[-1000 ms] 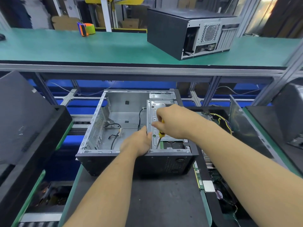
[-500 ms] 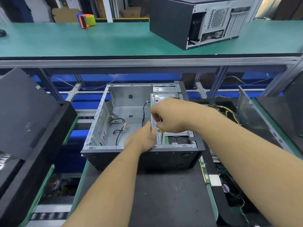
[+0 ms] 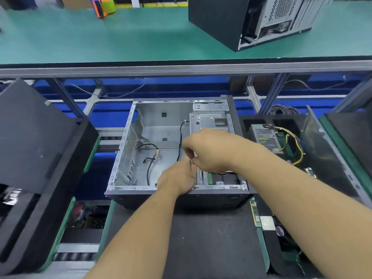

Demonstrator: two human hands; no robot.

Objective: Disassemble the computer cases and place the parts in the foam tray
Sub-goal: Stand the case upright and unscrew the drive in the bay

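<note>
Setting: dark foam-lined bench below a green shelf. Open grey steel computer case at its far edge. Right hand grips a yellow-handled screwdriver at the drive cage; left hand, fingers curled, steadies the case rim. Advice: keep the driver square, case braced.

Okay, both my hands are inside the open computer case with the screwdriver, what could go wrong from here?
1. The screwdriver tip could slip off the drive cage and jab the left hand right beside it.
2. A freed screw may drop among the loose black cables.
3. The case's bare metal edges could scrape your forearms.
</note>
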